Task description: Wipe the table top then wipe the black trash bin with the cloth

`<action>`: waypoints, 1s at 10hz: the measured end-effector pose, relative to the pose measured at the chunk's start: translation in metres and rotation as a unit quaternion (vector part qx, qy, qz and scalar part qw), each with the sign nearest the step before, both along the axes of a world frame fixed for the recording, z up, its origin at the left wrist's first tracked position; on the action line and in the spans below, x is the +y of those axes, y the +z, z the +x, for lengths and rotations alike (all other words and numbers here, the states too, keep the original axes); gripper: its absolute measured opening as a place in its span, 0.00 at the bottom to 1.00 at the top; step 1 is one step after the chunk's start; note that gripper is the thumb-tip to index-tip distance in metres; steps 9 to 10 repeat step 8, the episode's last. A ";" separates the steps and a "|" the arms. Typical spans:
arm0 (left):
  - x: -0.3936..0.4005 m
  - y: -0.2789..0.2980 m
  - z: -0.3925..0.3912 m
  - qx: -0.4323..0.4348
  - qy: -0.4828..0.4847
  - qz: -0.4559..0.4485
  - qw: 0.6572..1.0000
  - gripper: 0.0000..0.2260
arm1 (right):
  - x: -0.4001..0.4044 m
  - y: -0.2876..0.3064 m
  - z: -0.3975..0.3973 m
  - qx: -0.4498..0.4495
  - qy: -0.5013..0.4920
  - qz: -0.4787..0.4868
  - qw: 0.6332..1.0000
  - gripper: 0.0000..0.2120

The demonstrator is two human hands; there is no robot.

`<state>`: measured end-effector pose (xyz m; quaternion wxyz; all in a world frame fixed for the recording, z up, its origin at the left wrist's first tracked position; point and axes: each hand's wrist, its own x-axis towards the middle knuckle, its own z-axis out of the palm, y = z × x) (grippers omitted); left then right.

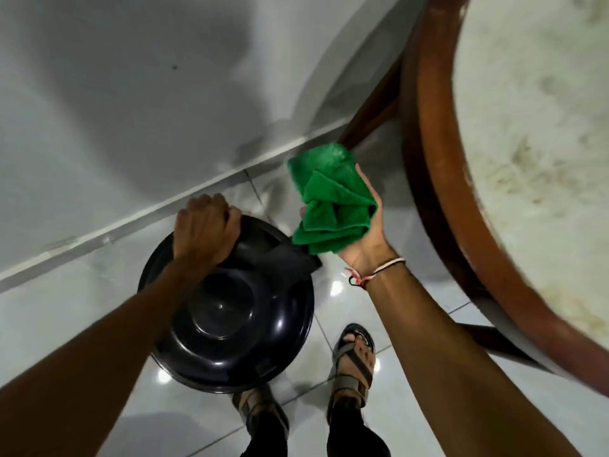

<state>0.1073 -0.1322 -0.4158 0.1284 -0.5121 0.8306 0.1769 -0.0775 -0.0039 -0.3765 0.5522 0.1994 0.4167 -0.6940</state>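
Note:
The black trash bin (230, 311) stands on the tiled floor below me, its round glossy lid facing up. My left hand (204, 230) grips the far edge of the lid. My right hand (365, 232) holds a crumpled green cloth (329, 199) just above and to the right of the bin, palm turned toward me. The cloth's lower end hangs close to the bin's right rim; whether they touch is unclear. The round table top (540, 133), pale and stained with a brown wooden rim, fills the right side.
A grey wall (131, 94) with a white skirting board runs behind the bin. Dark table legs (372, 107) stand behind the cloth. My two sandalled feet (352, 364) are on the white floor tiles just in front of the bin.

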 end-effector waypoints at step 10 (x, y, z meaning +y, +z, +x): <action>0.064 0.289 -0.044 0.165 -0.090 -0.195 0.963 0.29 | 0.086 0.205 -0.121 0.705 0.433 0.428 0.363 0.38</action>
